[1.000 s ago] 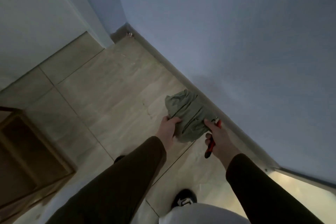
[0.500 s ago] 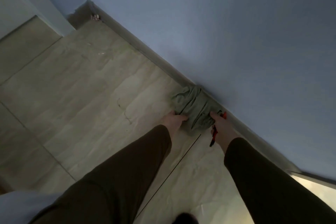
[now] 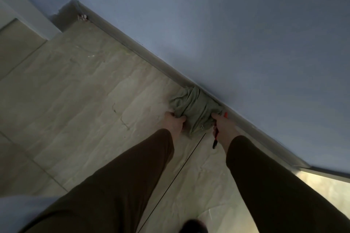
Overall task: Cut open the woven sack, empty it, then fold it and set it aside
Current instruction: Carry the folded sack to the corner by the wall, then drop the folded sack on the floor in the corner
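The folded, crumpled grey-green woven sack rests low against the baseboard where the floor meets the wall. My left hand grips its left edge. My right hand holds its right edge and also clasps a red-and-black cutting tool, whose handle sticks out below the palm and whose red tip shows above the fingers. Both arms are stretched out in dark sleeves.
A blue-grey wall runs diagonally with a grey baseboard along beige floor tiles. Small debris lies in the far corner. A dark shoe tip shows at the bottom edge.
Both hands have carried the sack forward and down until it sits against the baseboard. The view has shifted, so the wooden furniture at the left is gone from sight.
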Motion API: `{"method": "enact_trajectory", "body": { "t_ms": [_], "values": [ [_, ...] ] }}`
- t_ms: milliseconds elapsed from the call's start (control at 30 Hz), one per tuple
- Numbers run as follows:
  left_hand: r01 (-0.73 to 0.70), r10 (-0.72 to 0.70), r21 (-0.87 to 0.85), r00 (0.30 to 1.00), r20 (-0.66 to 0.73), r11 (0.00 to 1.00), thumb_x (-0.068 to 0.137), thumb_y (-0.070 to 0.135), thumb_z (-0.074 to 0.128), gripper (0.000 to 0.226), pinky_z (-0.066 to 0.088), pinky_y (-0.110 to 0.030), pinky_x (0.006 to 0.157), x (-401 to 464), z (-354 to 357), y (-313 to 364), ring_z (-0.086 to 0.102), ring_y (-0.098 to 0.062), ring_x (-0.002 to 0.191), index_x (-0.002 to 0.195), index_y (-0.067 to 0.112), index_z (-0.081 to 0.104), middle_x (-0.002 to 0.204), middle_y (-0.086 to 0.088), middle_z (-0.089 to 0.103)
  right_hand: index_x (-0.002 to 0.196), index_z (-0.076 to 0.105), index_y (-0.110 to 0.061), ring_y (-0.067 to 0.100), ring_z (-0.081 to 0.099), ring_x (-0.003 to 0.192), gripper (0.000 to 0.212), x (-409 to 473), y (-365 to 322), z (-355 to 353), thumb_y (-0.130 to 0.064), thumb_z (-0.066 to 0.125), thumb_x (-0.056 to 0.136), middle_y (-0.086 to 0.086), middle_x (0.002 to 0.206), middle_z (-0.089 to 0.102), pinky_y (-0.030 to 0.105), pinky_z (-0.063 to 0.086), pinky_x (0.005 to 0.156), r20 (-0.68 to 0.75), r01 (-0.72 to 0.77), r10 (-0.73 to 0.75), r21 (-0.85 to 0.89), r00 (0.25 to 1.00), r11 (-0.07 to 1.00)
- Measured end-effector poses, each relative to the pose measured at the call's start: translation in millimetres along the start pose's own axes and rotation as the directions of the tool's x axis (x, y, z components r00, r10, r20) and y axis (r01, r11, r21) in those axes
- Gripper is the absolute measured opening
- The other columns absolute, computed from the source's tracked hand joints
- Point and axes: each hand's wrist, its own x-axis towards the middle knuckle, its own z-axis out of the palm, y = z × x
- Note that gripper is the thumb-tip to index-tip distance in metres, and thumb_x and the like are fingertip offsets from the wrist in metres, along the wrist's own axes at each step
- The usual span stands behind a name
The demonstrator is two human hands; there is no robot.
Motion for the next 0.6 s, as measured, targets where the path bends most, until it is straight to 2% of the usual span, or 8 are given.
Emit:
{"method": "enact_trajectory", "body": {
  "t_ms": [67,200,300,333,400,467,500,600],
  "values": [
    [-0.012,0.012,0.01,1.0,-0.013,1.0,0.096,0.03,0.075,0.064,0.046,-0.025,0.053,-3,-5,-3,0.063,-0.02,0.079,0.145,0.01,0.04,0.128,-0.019,0.067,0.093,0.063,-0.013,0.01,0.04,0.047,0.02,-6,0,-1,-0.027,0.077,0.096,-0.001,0.064,0.054,0.022,0.037,0.036,-0.01,0.007,-0.007,-0.019,1.0,1.0],
    [-0.017,0.017,0.002,1.0,0.021,1.0,0.094,0.033,0.077,0.068,0.052,-0.028,0.063,-19,-15,-5,0.065,-0.017,0.075,0.146,0.015,0.037,0.114,-0.011,0.066,0.11,0.068,-0.009,0.011,0.041,0.047,0.023,-28,-4,-4,-0.025,0.076,0.096,0.001,0.067,0.055,0.025,0.039,0.04,-0.037,0.034,-0.035,-0.03,0.999,0.999],
    [-0.014,0.014,0.005,1.0,0.024,1.0,0.093,0.033,0.078,0.07,0.053,-0.027,0.062,-41,-23,-1,0.066,-0.016,0.078,0.147,0.018,0.036,0.119,-0.011,0.066,0.141,0.057,-0.014,0.012,0.042,0.055,0.048,-52,-5,-10,-0.021,0.074,0.098,0.006,0.084,0.06,0.028,0.041,0.049,-0.065,0.099,-0.101,-0.04,0.993,0.994],
    [-0.014,0.013,0.009,1.0,0.018,1.0,0.093,0.033,0.078,0.071,0.052,-0.026,0.062,-50,-28,1,0.065,-0.016,0.078,0.147,0.018,0.036,0.123,-0.012,0.066,0.143,0.054,-0.015,0.012,0.043,0.057,0.05,-61,-4,-13,-0.021,0.073,0.098,0.008,0.09,0.061,0.028,0.042,0.051,-0.062,0.114,-0.117,-0.054,0.991,0.992],
    [-0.015,0.015,-0.002,1.0,0.027,1.0,0.094,0.032,0.077,0.069,0.05,-0.024,0.058,-71,-39,5,0.063,-0.014,0.074,0.147,0.017,0.036,0.126,-0.016,0.065,0.132,0.058,-0.011,0.012,0.045,0.059,0.039,-85,-4,-20,-0.024,0.074,0.098,0.008,0.097,0.063,0.027,0.043,0.051,-0.04,0.115,-0.118,-0.086,0.992,0.99],
    [-0.02,0.02,0.009,0.999,0.047,1.0,0.096,0.03,0.075,0.064,0.047,-0.02,0.053,-97,-54,11,0.062,-0.014,0.072,0.146,0.016,0.038,0.126,-0.019,0.066,0.118,0.062,-0.01,0.011,0.046,0.059,0.028,-113,-4,-27,-0.028,0.073,0.098,0.006,0.094,0.064,0.026,0.044,0.053,-0.008,0.111,-0.112,-0.098,0.994,0.989],
    [-0.019,0.017,0.024,0.998,0.055,1.0,0.097,0.029,0.074,0.06,0.047,-0.02,0.053,-112,-62,15,0.062,-0.014,0.073,0.144,0.015,0.04,0.123,-0.017,0.067,0.114,0.062,-0.012,0.011,0.047,0.059,0.024,-129,-5,-30,-0.028,0.072,0.099,0.004,0.092,0.064,0.025,0.044,0.053,0.013,0.113,-0.112,-0.085,0.994,0.99],
    [-0.012,0.009,0.045,0.999,0.053,0.999,0.099,0.026,0.071,0.05,0.049,-0.022,0.056,-163,-91,30,0.062,-0.015,0.073,0.14,0.014,0.044,0.104,-0.01,0.066,0.12,0.063,-0.012,0.009,0.047,0.059,0.022,-185,-9,-37,-0.026,0.067,0.103,0.002,0.09,0.064,0.023,0.044,0.052,0.078,0.116,-0.112,-0.055,0.991,0.992]
  ]
}}
